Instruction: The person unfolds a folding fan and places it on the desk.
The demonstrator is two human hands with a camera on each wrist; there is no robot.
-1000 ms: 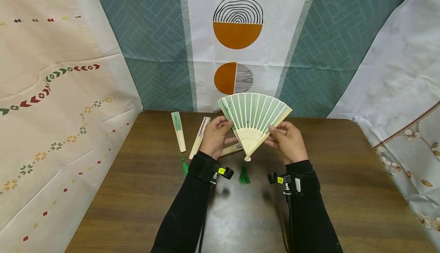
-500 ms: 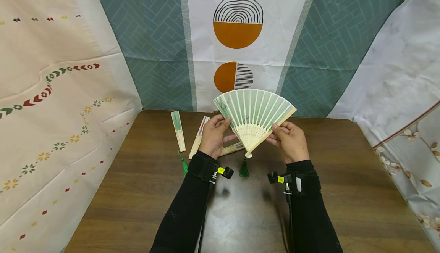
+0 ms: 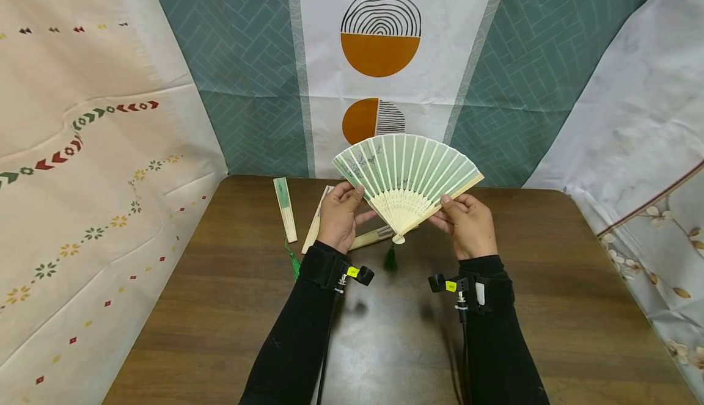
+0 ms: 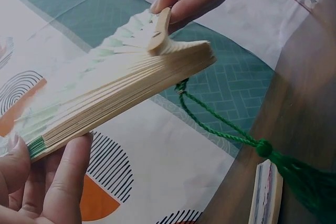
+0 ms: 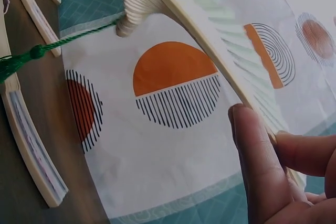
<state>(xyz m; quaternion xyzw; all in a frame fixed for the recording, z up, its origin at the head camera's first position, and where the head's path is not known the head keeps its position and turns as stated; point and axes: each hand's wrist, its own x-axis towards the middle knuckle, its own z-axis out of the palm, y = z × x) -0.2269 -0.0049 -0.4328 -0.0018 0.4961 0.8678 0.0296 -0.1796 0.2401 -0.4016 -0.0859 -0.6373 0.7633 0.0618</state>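
Note:
A pale green folding fan (image 3: 409, 167) with cream ribs is spread wide above the table between both hands. My left hand (image 3: 340, 218) pinches its left outer edge between thumb and fingers. The right hand (image 3: 470, 225) pinches the outer rib on the opposite side. From the pivot at the bottom hangs a green tassel (image 3: 390, 259), seen large with its cord in the left wrist view. Many ribs are still stacked close together near the left hand's fingertips in that view. Faint dark print shows on the fan's left part.
On the wooden table (image 3: 220, 307) lie a folded green fan (image 3: 285, 206) with a green tassel (image 3: 295, 264), a second folded fan (image 3: 315, 225) partly behind the left hand, and a third folded fan (image 3: 374, 237) behind the open fan. Patterned cloths hang at the back and sides.
The fan has spread wider and risen a little, showing more print on its left part. The right hand has moved slightly right; the folded fans on the table stay put.

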